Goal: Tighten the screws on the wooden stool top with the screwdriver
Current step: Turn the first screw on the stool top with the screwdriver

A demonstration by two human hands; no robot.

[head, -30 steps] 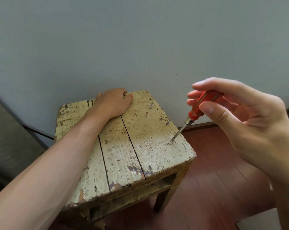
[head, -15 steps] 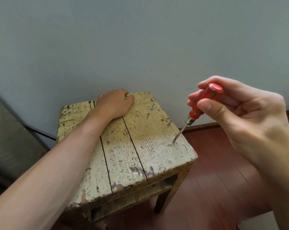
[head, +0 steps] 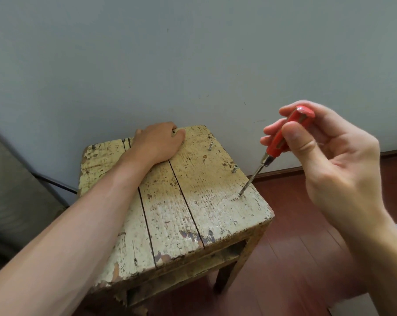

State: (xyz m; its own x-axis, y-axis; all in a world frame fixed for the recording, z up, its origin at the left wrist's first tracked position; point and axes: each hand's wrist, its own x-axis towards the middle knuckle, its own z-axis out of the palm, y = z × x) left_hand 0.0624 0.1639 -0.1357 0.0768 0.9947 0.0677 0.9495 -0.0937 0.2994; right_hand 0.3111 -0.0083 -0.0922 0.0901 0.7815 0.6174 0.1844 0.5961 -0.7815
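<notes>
While my left hand [head: 159, 142] presses flat on the far edge of the wooden stool top [head: 170, 201] in the middle of the frame, its fingers curled over the back rim to steady it, my right hand [head: 325, 160] at the right of the frame pinches the red handle of the screwdriver [head: 282, 139] between thumb and fingertips, closed firmly around it. The shaft slants down and to the left, and its tip sits on a screw [head: 239, 195] near the right edge of the top, already nearly flush with the paint. I judge I am in the middle of driving this 1, close to its last turns. Further up the same plank, 2 more screws stand proud: 1 [head: 234, 168] just beyond the tip, leaning a little, and another [head: 210, 145] near the far right corner. The next move calls for finishing this turn with steady downward pressure so the tip does not slip out, then lifting and reseating on the nearer raised screw, keeping the shaft in line with its tilt.
</notes>
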